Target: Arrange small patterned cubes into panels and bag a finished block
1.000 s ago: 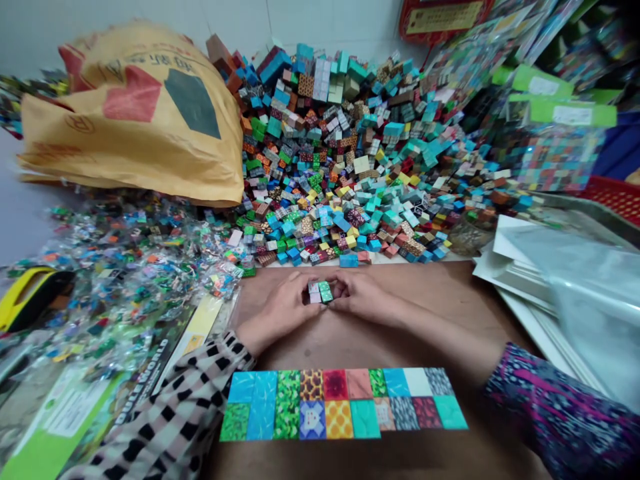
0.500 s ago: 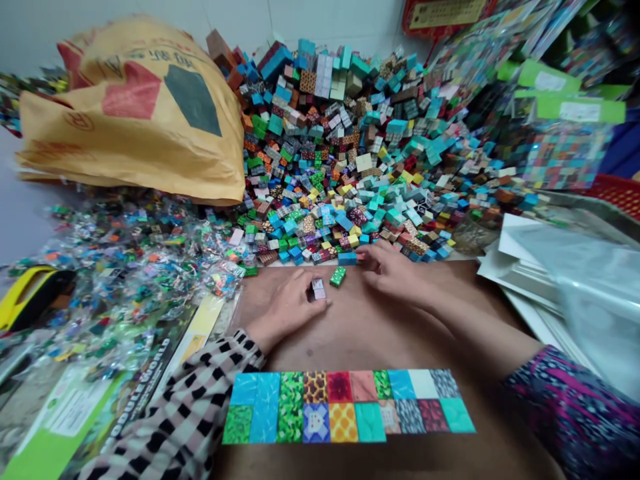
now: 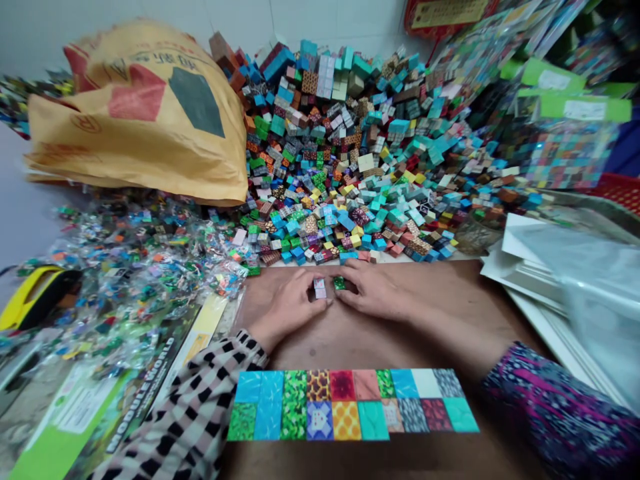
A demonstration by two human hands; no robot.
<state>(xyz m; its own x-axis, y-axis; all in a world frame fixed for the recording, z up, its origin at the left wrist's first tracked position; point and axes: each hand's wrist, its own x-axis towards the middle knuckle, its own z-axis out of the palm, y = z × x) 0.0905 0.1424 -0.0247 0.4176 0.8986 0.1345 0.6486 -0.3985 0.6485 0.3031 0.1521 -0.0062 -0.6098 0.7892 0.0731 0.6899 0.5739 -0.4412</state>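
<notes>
My left hand curls its thumb and fingers around a small pale pink-and-white block on the brown table. Close by on the right, a small green patterned block lies between the thumb and fingers of my right hand. The two blocks are a short gap apart. Nearer to me, a strip of patterned blocks lies in two rows, in blue, green, red, orange, grey and teal, with its lower right end set back a little.
Behind my hands rises a big heap of loose coloured blocks. To the left are a yellow sack, many small clear bags and a yellow-black tool. White boards under clear plastic lie on the right.
My right hand has moved left and toward me, from the edge of the heap to the green block, and closed around it. My left hand stays on the pale block.
</notes>
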